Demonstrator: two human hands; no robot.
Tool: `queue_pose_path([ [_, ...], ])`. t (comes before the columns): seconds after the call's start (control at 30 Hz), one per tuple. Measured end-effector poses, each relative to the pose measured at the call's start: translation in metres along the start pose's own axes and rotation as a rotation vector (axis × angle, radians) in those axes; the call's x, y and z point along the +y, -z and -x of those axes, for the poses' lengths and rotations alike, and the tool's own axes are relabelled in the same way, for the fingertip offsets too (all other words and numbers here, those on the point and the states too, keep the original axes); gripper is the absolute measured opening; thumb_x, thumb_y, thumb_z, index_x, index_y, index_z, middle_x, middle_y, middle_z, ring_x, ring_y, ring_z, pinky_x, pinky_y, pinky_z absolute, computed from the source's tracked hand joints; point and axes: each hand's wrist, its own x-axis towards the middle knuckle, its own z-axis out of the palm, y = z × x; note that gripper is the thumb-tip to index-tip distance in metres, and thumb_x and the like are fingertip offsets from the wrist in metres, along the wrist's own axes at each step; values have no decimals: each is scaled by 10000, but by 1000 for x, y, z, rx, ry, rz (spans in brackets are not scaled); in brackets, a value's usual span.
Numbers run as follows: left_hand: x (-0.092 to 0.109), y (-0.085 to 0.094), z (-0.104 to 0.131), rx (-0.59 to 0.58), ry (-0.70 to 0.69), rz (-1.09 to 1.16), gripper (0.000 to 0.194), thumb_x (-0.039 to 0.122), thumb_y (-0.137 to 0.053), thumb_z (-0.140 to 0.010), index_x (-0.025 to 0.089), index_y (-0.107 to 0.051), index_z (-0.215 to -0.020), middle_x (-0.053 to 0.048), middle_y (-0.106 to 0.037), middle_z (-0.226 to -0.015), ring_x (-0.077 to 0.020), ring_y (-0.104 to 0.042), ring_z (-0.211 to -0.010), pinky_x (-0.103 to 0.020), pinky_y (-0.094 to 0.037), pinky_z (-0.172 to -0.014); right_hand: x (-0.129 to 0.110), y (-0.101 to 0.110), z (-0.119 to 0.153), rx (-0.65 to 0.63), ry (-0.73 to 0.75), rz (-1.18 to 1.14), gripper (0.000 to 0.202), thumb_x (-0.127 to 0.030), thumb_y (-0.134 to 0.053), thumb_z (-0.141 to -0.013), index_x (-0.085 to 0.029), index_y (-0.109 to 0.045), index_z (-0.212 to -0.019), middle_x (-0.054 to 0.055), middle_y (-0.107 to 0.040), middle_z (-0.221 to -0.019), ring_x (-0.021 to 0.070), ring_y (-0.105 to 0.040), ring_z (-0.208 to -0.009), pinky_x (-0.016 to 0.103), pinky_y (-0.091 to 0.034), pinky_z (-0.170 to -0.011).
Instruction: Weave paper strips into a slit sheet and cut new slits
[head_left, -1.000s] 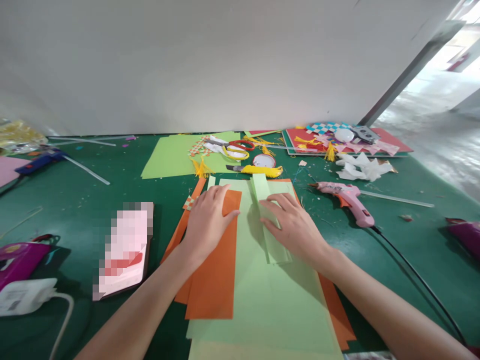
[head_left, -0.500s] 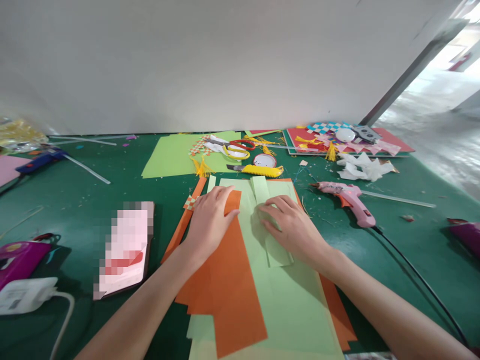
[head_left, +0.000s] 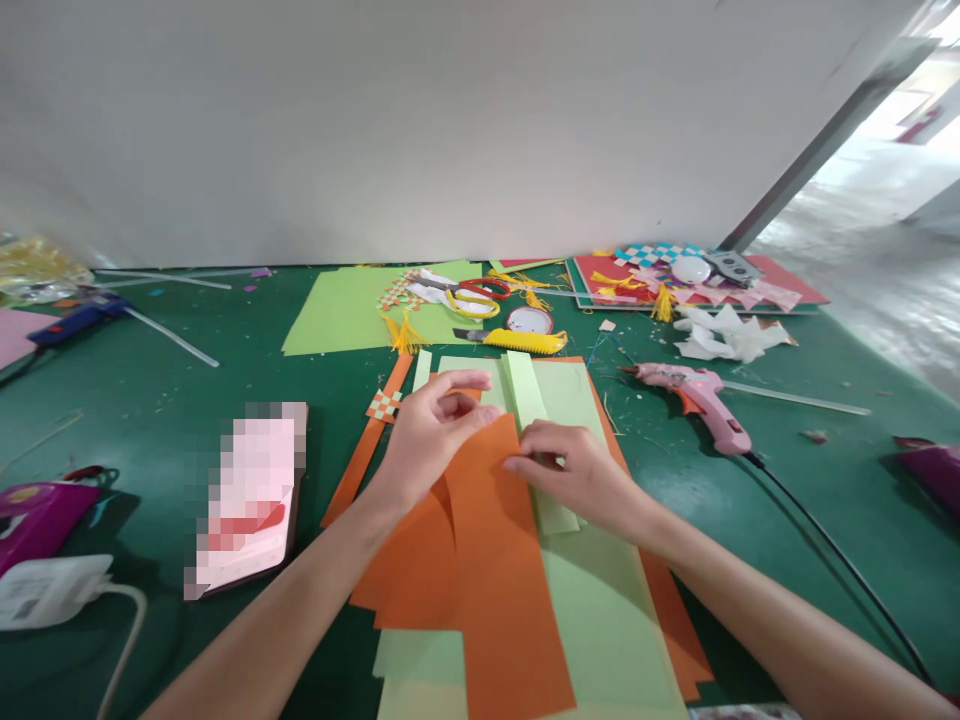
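An orange paper strip (head_left: pixel 510 570) slants over light green paper sheets (head_left: pixel 615 620), its upper end raised between my hands. My left hand (head_left: pixel 431 430) is curled at the strip's top left corner, thumb along the top edge; some fingertips are hidden. Thumb and fingers of my right hand (head_left: pixel 574 465) pinch the strip's right edge near the top. Under that hand a folded pale green strip (head_left: pixel 529 390) lies on the sheets. More orange paper (head_left: pixel 412 570) is beneath the left wrist. To its left, a narrow orange strip bears a checkered woven piece (head_left: pixel 384 405).
A yellow box cutter (head_left: pixel 525 342), scissors (head_left: pixel 480 297) and a round tape roll (head_left: pixel 529 320) lie beyond the sheets. On the right rests a pink glue gun (head_left: pixel 694 395) with its cord. A phone (head_left: pixel 251 500) and white charger (head_left: pixel 56 590) are on the left.
The orange strip has shifted right over the green sheets, its top now raised. My right hand has moved from the pale green strip onto the orange strip's edge.
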Motion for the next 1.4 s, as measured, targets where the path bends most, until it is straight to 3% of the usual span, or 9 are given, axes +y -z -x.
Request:
queue_pose_path([
  [0.1,1,0,0,-11,0,-4,292,375,-631,-815,213,-614,-1058,-42,-644,-1059,-146,-608,-864,-251,-491,-749,-3,1,-1,2,-129,-113,349,-388,-550,-850,-180,-490,-577,-47,-411,-573,93,-341,-531,242,-275,-500],
  [0.17,0,0,0,-14,18,-61,246,424,-606,-826,210,-620,-947,-19,-630,-933,-128,-578,-767,-223,-452,-632,-4,4,-2,37,-185,-201,365,-413,-551,-843,-179,-482,-571,-53,-379,-544,89,-320,-515,242,-250,-482],
  [0.27,0,-1,2,-49,57,-142,376,488,-612,-802,187,-460,-634,43,-398,-608,-84,-358,-513,-219,-266,-455,-3,10,-3,128,-215,-293,351,-418,-560,-838,-174,-529,-588,-41,-451,-529,90,-380,-512,239,-277,-489],
  [0.33,1,-2,3,-92,48,-159,479,495,-587,-816,188,-313,-571,53,-240,-578,-81,-241,-492,-236,-190,-453,-1,14,-3,193,-211,-330,348,-432,-562,-839,-170,-566,-609,-27,-510,-539,93,-419,-511,240,-297,-492],
  [0.43,3,-4,5,-125,21,-173,496,475,-538,-853,189,-242,-576,48,-175,-600,-88,-194,-510,-252,-157,-475,3,20,-3,294,-205,-335,362,-446,-572,-835,-169,-575,-602,-20,-526,-528,90,-417,-492,241,-295,-479],
  [0.6,4,-4,5,-152,34,-187,432,462,-517,-865,185,-342,-584,43,-221,-598,-98,-218,-530,-253,-158,-487,5,28,-3,429,-223,-318,356,-432,-592,-828,-168,-561,-591,-18,-528,-514,86,-396,-480,242,-289,-474],
  [0.87,0,-3,5,-1,-4,-204,371,466,-512,-854,193,-446,-612,28,-292,-597,-118,-266,-550,-248,-201,-501,-2,26,-5,237,-231,-319,329,-393,-597,-819,-167,-592,-580,-12,-562,-518,87,-441,-467,239,-315,-468],
  [1.2,0,-3,6,13,-9,-225,376,450,-526,-866,191,-439,-607,36,-271,-593,-112,-244,-550,-254,-190,-498,-1,29,-6,233,-274,-310,337,-410,-622,-796,-160,-593,-572,0,-581,-523,76,-420,-453,234,-287,-443],
  [1.4,1,-2,4,67,-20,-232,336,439,-539,-855,192,-500,-631,34,-315,-585,-113,-270,-539,-249,-213,-494,4,32,-5,264,-255,-355,276,-412,-635,-788,-157,-650,-683,-1,-590,-556,87,-463,-496,230,-303,-455],
])
